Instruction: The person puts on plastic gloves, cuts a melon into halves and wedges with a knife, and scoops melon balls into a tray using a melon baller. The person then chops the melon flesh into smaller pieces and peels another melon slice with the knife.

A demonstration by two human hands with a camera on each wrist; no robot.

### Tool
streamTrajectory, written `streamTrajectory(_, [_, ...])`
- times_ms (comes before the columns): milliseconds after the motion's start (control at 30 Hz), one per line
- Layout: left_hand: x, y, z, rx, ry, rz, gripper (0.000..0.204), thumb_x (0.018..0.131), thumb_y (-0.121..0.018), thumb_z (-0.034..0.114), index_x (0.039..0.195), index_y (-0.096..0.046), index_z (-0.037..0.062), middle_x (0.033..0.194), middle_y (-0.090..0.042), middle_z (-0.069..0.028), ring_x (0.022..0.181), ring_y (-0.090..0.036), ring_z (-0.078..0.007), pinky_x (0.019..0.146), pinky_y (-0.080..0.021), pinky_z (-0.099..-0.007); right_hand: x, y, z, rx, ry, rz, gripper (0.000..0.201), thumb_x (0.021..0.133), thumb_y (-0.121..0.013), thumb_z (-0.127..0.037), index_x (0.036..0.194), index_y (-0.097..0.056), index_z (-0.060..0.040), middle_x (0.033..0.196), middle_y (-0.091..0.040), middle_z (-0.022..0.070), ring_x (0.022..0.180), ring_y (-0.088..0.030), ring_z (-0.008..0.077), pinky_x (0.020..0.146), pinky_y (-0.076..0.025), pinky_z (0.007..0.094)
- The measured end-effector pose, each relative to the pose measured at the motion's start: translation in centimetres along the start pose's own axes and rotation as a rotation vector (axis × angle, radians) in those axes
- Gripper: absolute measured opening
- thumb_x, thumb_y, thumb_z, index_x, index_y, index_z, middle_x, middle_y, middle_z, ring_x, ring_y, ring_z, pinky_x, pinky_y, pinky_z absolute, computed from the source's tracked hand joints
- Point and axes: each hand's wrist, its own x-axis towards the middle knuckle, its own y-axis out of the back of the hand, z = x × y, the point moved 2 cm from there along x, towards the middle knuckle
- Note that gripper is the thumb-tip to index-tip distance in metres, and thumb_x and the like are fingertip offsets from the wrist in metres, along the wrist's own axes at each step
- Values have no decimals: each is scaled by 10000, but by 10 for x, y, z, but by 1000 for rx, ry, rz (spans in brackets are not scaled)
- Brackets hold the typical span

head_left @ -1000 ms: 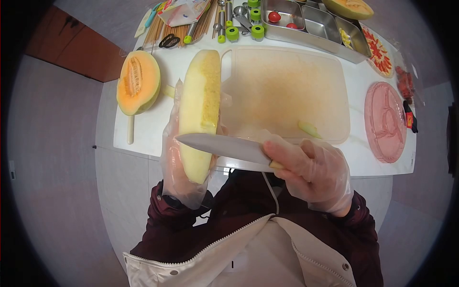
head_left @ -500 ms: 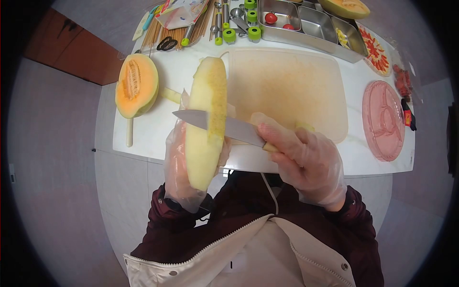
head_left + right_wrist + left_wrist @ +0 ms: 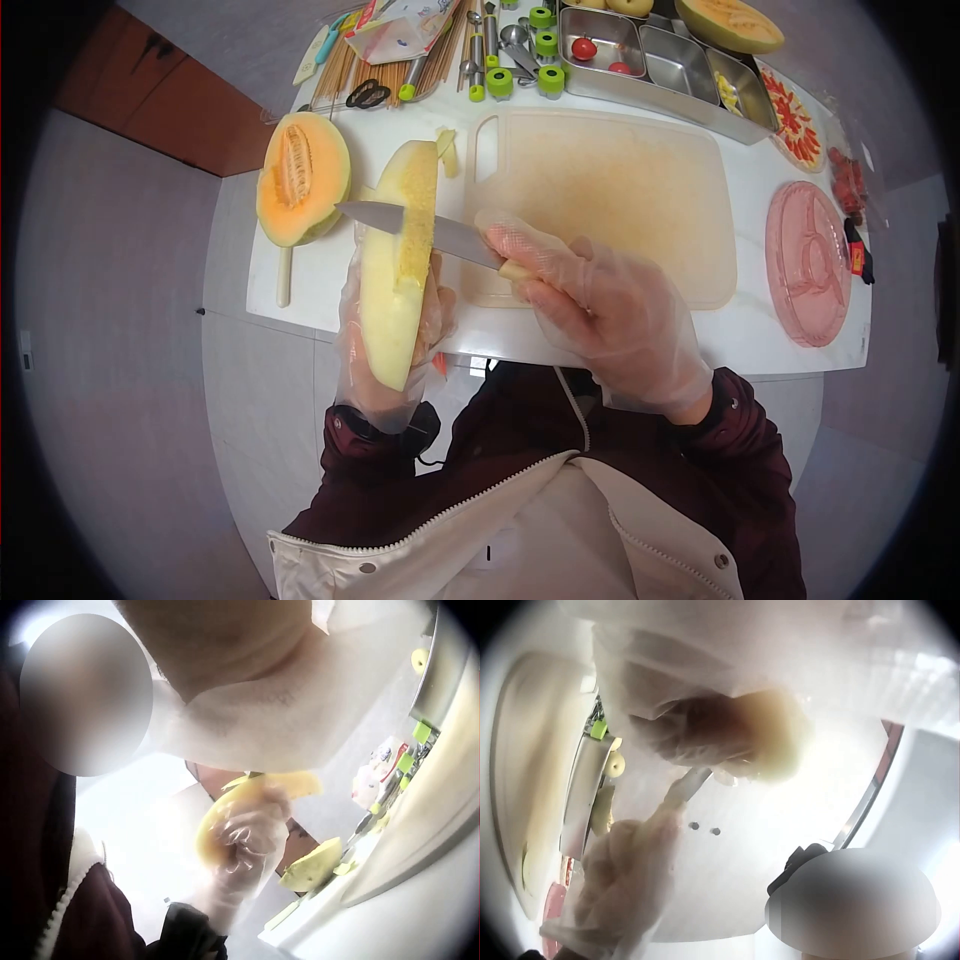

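A long, pale, partly peeled melon piece [image 3: 385,310] stands tilted in the gloved left hand [image 3: 365,365], whose fingers wrap it from beneath; a yellow-green strip of rind remains on its right side. The gloved right hand [image 3: 620,325] grips a knife [image 3: 455,240] by its handle, and the blade lies across the upper part of the piece. In the right wrist view the left hand [image 3: 251,844] curls round the yellowish piece [image 3: 214,817]. The left wrist view shows the right hand [image 3: 630,870] round the handle, with part of the blade [image 3: 694,782] visible.
A halved orange melon [image 3: 325,180] sits at the left, above a peeler-like handle [image 3: 284,275]. Rind scraps [image 3: 449,158] lie beside the cutting board [image 3: 650,200]. Behind are green-capped tools [image 3: 499,82] and a steel tray [image 3: 650,95]; a pink divided plate [image 3: 808,265] is at the right.
Both hands have shifted left with the melon piece and knife. The blade has moved from the piece's lower part to its upper part. A rind scrap no longer shows on the board; scraps show beside it.
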Motion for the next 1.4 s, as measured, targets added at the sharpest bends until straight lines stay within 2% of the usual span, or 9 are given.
streamTrajectory(67, [4,5,-1,20,8,-34,423,1010,-713,189,1320,-494,4,943,-578,-46,594,-425,-54,523,-362,-224,6,1,-3,-29,-10,0,429,991,-687,-281,1420,-654,-276,705,-550,69,619,-595,268,575,-492,402])
streamTrajectory(133, [6,9,-2,46,21,-73,420,1011,-713,197,1312,-496,1,920,-570,-36,594,-428,-54,518,-360,-222,18,-1,-1,31,-159,-148,379,1001,-661,-157,1379,-680,-128,1236,-744,90,884,-702,275,804,-562,353])
streamTrajectory(233, [8,11,-6,-118,29,-222,396,1020,-687,217,1296,-500,3,864,-532,-12,598,-428,-58,525,-346,-219,34,-19,9,119,-92,-67,349,1028,-634,-207,1361,-691,-122,1178,-747,129,932,-709,300,842,-556,355])
streamTrajectory(300, [7,21,-10,368,-117,6,425,1009,-692,266,1291,-503,10,868,-506,-4,600,-408,-64,530,-319,-221,41,-29,13,163,-41,-14,340,1022,-638,-256,1337,-698,-142,1088,-747,132,899,-711,318,783,-560,380])
streamTrajectory(533, [11,48,-14,48,-143,-187,573,882,-770,110,1374,-491,14,996,-459,21,759,-416,-67,649,-344,-234,55,-51,14,367,-21,51,343,1014,-644,-325,1304,-711,-156,984,-745,145,857,-712,353,734,-567,409])
streamTrajectory(700, [19,53,-11,145,-346,-149,562,904,-818,358,1252,-529,25,962,-546,-14,624,-405,-69,557,-345,-232,46,-33,3,187,-144,-63,335,1030,-618,-333,1302,-721,-166,1010,-739,176,829,-717,374,736,-573,423])
streamTrajectory(900, [11,43,-1,201,31,51,519,991,-731,360,1316,-550,-1,1069,-634,-27,715,-529,-47,614,-452,-218,63,-60,42,271,-201,31,369,1036,-601,-368,1331,-701,-170,1006,-744,164,876,-711,358,789,-563,436])
streamTrajectory(1133, [17,34,0,62,-66,123,426,1011,-709,222,1339,-548,1,1074,-632,-29,671,-516,-54,599,-440,-222,82,-71,43,-114,35,109,355,1034,-589,-305,1291,-694,-83,984,-741,150,958,-693,343,822,-547,444])
streamTrajectory(1400, [14,37,2,318,-198,6,526,1029,-533,406,1238,-542,-77,700,-555,-12,553,-476,-74,531,-374,-237,45,-17,2,103,42,14,432,994,-660,-262,1423,-647,-214,779,-642,124,696,-644,338,657,-524,453])
